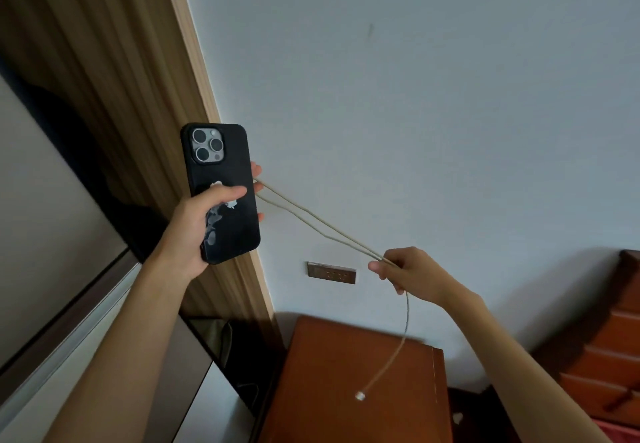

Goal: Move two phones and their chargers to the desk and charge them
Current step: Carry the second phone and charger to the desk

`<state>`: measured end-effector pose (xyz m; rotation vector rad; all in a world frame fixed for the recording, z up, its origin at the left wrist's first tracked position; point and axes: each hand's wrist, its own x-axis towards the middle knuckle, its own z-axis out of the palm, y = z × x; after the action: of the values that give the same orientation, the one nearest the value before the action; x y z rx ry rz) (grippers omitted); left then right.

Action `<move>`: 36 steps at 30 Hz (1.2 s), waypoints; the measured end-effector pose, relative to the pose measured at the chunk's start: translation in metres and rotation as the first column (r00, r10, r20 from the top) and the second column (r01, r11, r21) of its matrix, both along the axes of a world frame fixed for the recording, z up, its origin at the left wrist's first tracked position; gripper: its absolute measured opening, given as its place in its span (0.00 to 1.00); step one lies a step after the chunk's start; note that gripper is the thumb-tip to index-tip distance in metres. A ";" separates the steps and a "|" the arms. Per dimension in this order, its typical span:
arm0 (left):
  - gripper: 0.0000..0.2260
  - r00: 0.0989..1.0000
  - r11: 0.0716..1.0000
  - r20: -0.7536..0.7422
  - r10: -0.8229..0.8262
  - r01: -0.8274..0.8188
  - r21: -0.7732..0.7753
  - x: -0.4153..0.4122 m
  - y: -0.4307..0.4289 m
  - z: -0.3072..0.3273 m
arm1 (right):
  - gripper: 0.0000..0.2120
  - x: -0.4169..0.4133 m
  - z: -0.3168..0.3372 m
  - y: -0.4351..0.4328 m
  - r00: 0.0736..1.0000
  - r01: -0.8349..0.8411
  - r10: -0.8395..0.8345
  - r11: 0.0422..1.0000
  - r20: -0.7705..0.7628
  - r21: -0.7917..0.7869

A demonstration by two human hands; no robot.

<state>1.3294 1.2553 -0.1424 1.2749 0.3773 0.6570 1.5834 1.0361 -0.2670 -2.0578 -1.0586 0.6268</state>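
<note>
My left hand (204, 221) grips a phone (225, 172) in a worn black case, held upright with its back and three camera lenses facing me. A beige charging cable (318, 222) runs in two strands from the fingers behind the phone down to my right hand (403, 271), which pinches both strands. Below my right hand the cable hangs free, its small white plug (360, 396) dangling above a brown wooden nightstand (332, 383). No second phone or charger is visible.
A metal wall socket plate (331, 272) sits on the pale wall between my hands. A wooden door frame (207, 103) runs diagonally at the left. A brown headboard (602, 366) stands at the right, a dark gap beside the nightstand.
</note>
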 end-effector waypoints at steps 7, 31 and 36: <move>0.16 0.980 0.994 -0.182 0.085 -0.072 0.078 -0.015 0.000 -0.011 | 0.21 -0.020 0.030 -0.014 0.979 -0.039 0.074 0.983 -0.189 0.181; 0.19 0.822 0.820 -0.380 0.424 -0.526 -0.224 -0.118 -0.107 -0.020 | 0.20 -0.139 0.094 0.021 0.501 -0.279 0.434 0.900 -0.748 0.336; 0.18 0.720 0.664 -0.330 0.610 -0.692 -0.282 -0.166 -0.163 -0.020 | 0.24 -0.183 0.096 0.028 0.297 -0.490 0.542 0.793 -0.786 0.362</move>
<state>1.1637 1.0928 -0.1628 0.7935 1.1327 1.0004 1.4002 1.0645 -0.1711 -0.9455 -1.0235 1.7397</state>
